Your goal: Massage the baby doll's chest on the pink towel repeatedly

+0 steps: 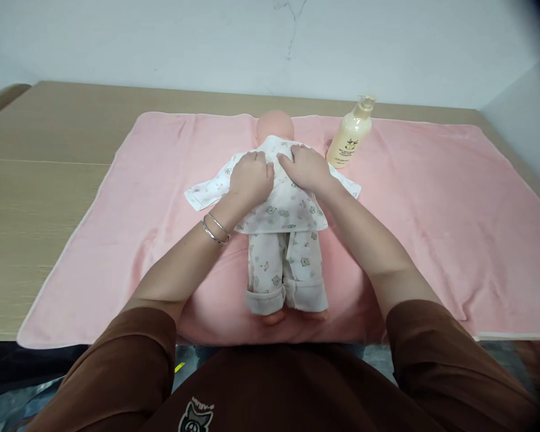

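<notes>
A baby doll (275,126) lies with its smooth head away from me and its feet at the near side; no face shows, so it seems to be face down. It wears a white printed shirt (283,210) with the sleeves spread wide and matching trousers (265,264) with turned-up cuffs. On the left of its upper back rests my left hand (252,178), fingers curled in against the shirt. My right hand (306,167) lies on the right shoulder area, thumb apart from the fingers. Both hands cover part of the shirt.
Under the doll a pink blanket (432,240) is spread over a wooden table (40,228). A cream-coloured pump bottle (350,135) stands just beyond my right hand, close to the doll's sleeve. A pale wall (162,48) rises behind the table.
</notes>
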Demonstrator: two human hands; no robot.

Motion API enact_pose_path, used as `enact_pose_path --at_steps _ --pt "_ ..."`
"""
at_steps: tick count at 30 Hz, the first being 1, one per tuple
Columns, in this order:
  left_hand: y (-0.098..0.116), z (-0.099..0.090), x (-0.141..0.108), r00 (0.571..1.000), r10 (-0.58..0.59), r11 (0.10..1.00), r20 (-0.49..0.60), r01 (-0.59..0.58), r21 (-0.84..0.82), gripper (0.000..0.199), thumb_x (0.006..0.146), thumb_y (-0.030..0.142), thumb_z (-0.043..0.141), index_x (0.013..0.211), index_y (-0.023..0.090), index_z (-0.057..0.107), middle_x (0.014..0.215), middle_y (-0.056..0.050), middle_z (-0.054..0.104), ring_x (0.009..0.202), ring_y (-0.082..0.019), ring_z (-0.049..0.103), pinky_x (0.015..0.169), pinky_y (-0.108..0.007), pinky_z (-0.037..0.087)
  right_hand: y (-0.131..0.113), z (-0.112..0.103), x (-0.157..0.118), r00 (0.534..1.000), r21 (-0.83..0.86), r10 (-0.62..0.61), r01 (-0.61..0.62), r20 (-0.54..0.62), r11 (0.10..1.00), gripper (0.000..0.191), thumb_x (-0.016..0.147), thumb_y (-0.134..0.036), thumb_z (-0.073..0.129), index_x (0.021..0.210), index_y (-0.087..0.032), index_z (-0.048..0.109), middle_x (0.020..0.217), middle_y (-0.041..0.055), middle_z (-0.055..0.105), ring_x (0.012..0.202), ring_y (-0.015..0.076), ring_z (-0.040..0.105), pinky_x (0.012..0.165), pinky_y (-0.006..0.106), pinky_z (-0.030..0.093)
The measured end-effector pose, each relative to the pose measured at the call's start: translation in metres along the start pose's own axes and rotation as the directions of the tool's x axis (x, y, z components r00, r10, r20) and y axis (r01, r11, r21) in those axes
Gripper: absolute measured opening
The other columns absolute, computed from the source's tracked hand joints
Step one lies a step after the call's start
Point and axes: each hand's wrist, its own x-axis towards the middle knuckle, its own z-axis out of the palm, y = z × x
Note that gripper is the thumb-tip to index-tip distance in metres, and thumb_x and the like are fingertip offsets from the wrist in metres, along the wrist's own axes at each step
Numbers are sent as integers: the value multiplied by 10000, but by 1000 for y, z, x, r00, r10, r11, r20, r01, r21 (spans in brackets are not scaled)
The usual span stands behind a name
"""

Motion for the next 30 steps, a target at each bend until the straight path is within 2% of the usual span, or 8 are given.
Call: enact_pose_path --at_steps 3,6,11,14,17,22,27,30 --pt "4 -5 -1 999 -5 998 34 4 56 423 1049 286 339 1273 94 640 1338 -238 683 1318 -380 613 1129 -512 486 5 4 6 1000 -11 -12 12 -10 1000 569 1079 -510 347 1264 -84 677 1279 221 722 1201 375 662 1039 487 517" --pt "-7 -7 14 995 -15 1000 97 18 -24 471 1062 359 315 1236 96 665 1311 -233 706 1266 -383 648 1110 -524 501 -10 6 -7 997 -115 -35 27 -63 993 569 1098 -438 315 1237 -14 669 1231 259 722 1214 399 654 1077 508 486" --pt "-22 8 34 997 -2 992 81 13 -129 468 1059 373 328 1305 112 630 1346 -211 695 1304 -353 629 1155 -493 472 -31 6 -25 995 -176 -87 77 -49 981 449 1074 -312 368 1209 -1 663 1193 267 724 1171 388 666 1045 485 499" --pt "-21 18 34 1000 -17 994 14 18 -104 486 1066 364 325 1383 103 585 1418 -223 650 1391 -361 570 1220 -500 405 -20 6 -13 998 -73 -52 50 -27 996 527 1092 -396 323 1264 -24 654 1300 258 696 1267 388 628 1092 506 486" --pt "-17 23 30 1000 -15 995 -10 14 -98 511 1075 368 315 1423 84 557 1451 -233 627 1423 -364 544 1243 -500 373 -3 11 4 1000 0 7 -7 2 1000 664 1095 -496 298 1398 29 570 1503 291 569 1467 411 479 1220 551 385" --pt "-7 13 20 999 -25 998 -25 23 -53 456 1057 311 319 1317 90 621 1357 -231 676 1336 -368 597 1189 -519 433 8 15 15 999 40 13 -14 29 999 736 1067 -540 355 1514 36 455 1645 280 417 1587 419 311 1302 570 266" --pt "-3 -10 14 999 -42 992 35 46 -121 300 971 263 455 1085 172 718 1121 -158 748 1113 -343 677 1042 -523 542 -2 -5 -5 998 -2 -48 49 37 999 608 1062 -530 358 1307 -52 641 1367 246 675 1333 422 593 1146 584 453" --pt "-11 -9 20 992 -108 971 -73 89 -223 314 991 295 435 1089 203 718 1128 -133 748 1145 -313 659 1089 -496 520 -16 -24 -23 998 -19 -60 60 37 998 463 1056 -459 379 1090 -131 705 1089 198 753 1090 393 691 1009 562 523"
